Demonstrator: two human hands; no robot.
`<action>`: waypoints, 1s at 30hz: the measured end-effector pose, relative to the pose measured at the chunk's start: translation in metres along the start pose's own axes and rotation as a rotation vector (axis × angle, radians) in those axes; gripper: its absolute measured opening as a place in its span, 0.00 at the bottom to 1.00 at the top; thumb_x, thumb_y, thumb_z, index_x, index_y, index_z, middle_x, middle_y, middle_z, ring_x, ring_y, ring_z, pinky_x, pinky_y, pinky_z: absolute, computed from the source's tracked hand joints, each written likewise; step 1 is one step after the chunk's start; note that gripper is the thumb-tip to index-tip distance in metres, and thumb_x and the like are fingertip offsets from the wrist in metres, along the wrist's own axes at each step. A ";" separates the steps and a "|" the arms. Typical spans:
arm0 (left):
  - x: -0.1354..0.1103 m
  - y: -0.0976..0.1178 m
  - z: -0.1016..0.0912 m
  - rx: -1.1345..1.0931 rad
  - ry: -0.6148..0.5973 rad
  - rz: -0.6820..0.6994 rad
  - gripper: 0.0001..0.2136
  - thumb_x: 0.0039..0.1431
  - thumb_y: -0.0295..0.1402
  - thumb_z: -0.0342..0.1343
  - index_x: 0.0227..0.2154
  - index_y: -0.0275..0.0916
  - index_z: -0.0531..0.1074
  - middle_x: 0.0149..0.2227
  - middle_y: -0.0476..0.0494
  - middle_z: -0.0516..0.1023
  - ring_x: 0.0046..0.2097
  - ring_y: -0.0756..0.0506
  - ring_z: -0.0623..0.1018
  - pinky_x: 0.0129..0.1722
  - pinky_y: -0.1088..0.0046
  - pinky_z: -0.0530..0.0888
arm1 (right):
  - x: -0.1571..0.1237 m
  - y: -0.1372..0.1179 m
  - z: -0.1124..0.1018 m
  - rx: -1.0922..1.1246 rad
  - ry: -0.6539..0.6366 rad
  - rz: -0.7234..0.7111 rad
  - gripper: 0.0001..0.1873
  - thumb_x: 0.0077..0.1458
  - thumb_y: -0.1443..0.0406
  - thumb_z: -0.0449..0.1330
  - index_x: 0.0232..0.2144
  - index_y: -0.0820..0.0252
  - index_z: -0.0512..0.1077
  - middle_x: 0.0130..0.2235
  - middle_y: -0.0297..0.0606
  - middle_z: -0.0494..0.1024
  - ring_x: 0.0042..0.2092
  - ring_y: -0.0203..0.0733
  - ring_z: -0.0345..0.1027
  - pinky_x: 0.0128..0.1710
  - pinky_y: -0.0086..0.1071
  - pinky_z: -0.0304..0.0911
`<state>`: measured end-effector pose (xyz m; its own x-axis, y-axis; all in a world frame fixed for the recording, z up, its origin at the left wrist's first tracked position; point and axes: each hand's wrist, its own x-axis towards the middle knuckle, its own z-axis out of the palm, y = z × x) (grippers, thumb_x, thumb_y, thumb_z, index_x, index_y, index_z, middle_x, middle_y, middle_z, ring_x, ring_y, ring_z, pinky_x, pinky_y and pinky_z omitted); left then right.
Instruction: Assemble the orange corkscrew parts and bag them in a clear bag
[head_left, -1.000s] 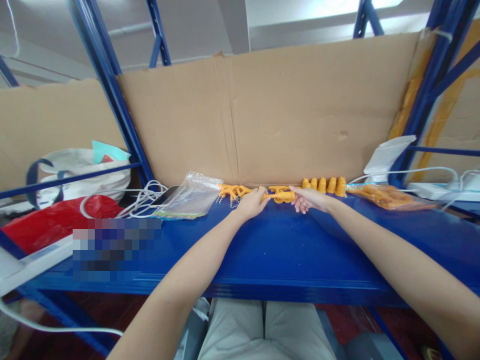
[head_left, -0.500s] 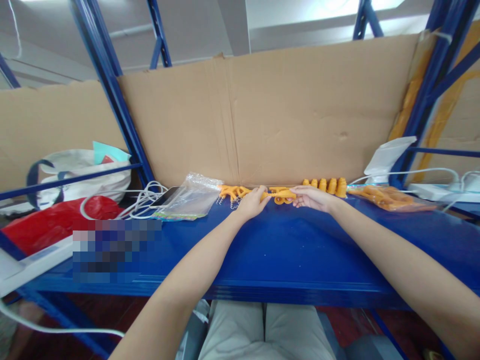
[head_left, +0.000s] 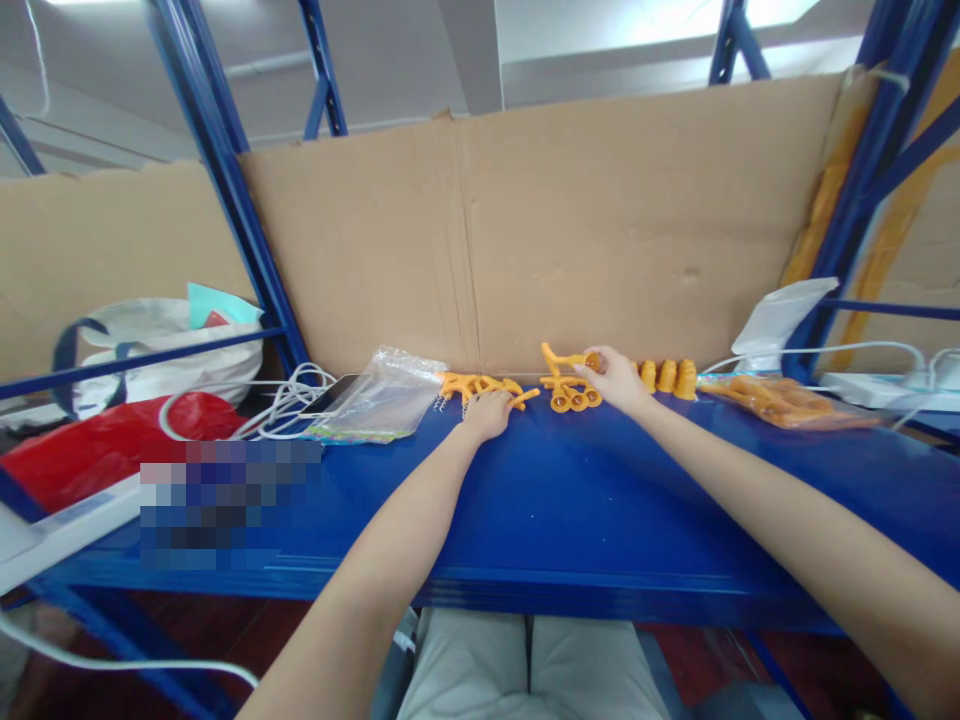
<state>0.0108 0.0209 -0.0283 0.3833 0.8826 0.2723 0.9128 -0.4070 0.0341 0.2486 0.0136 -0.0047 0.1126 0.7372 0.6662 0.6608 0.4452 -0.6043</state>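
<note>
My right hand (head_left: 619, 380) pinches an orange Y-shaped plastic piece (head_left: 556, 356) by its round, cup-like end and holds it above the shelf. Below it, several similar orange pieces with round ends (head_left: 576, 402) lie side by side. To the left, my left hand (head_left: 489, 414) is closed over a pile of orange branched pieces (head_left: 459, 383); one orange piece (head_left: 526, 397) sticks out to the right of its fingers. Small silvery coiled parts (head_left: 440, 403) hang at the pile's left side. The left fingertips are partly hidden.
Orange ribbed caps (head_left: 667, 377) stand in a row right of my right hand. Beyond them lies a clear bag of orange parts (head_left: 787, 398). A clear plastic bag (head_left: 390, 395), a phone (head_left: 334, 394) and white cables (head_left: 289, 398) are on the left. Cardboard (head_left: 600, 230) backs the blue shelf (head_left: 540, 500).
My hands have moved apart. The right one has lifted an orange Y-shaped piece and turned it; the left one has shifted left onto the pile of branched pieces.
</note>
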 end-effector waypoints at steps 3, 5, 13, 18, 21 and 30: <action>0.001 0.001 -0.004 0.041 0.017 -0.041 0.14 0.67 0.32 0.44 0.49 0.36 0.71 0.55 0.36 0.74 0.58 0.38 0.72 0.57 0.57 0.67 | -0.005 -0.013 0.011 -0.353 -0.092 -0.145 0.14 0.57 0.62 0.59 0.46 0.60 0.70 0.46 0.45 0.78 0.46 0.48 0.72 0.43 0.39 0.65; 0.002 0.001 -0.004 0.064 0.029 -0.063 0.13 0.65 0.31 0.47 0.48 0.35 0.71 0.54 0.34 0.74 0.58 0.38 0.72 0.56 0.59 0.68 | -0.010 -0.024 0.017 -0.569 -0.179 -0.212 0.15 0.59 0.63 0.57 0.48 0.60 0.70 0.47 0.48 0.77 0.47 0.50 0.72 0.43 0.39 0.62; 0.005 -0.015 0.002 -0.101 0.165 -0.244 0.08 0.63 0.28 0.49 0.41 0.35 0.72 0.45 0.32 0.79 0.47 0.39 0.79 0.47 0.65 0.74 | -0.013 -0.039 0.035 -0.812 -0.361 -0.264 0.16 0.62 0.61 0.56 0.50 0.59 0.72 0.49 0.50 0.77 0.51 0.53 0.68 0.46 0.40 0.56; 0.009 -0.014 -0.005 -0.272 0.302 -0.299 0.06 0.65 0.31 0.49 0.37 0.38 0.71 0.40 0.36 0.80 0.45 0.41 0.80 0.44 0.67 0.75 | -0.011 -0.039 0.036 -0.717 -0.454 -0.171 0.13 0.63 0.60 0.54 0.44 0.55 0.77 0.48 0.45 0.78 0.52 0.52 0.68 0.48 0.42 0.57; 0.010 -0.006 -0.009 -0.412 0.346 -0.311 0.05 0.65 0.30 0.49 0.37 0.38 0.70 0.37 0.39 0.80 0.41 0.43 0.81 0.41 0.68 0.76 | -0.012 -0.039 0.037 -0.702 -0.462 -0.134 0.15 0.64 0.63 0.52 0.40 0.57 0.79 0.49 0.46 0.78 0.53 0.52 0.68 0.49 0.42 0.58; 0.007 0.016 -0.020 -1.072 0.303 -0.382 0.12 0.67 0.24 0.41 0.47 0.40 0.65 0.23 0.55 0.71 0.17 0.55 0.72 0.25 0.78 0.74 | 0.002 -0.013 0.005 -0.647 -0.290 -0.071 0.17 0.61 0.65 0.49 0.38 0.54 0.79 0.48 0.42 0.79 0.51 0.49 0.69 0.46 0.39 0.62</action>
<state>0.0255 0.0159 -0.0065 -0.0706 0.9569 0.2816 0.3206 -0.2455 0.9148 0.2366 0.0126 0.0021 -0.0895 0.8631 0.4971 0.9774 0.1722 -0.1229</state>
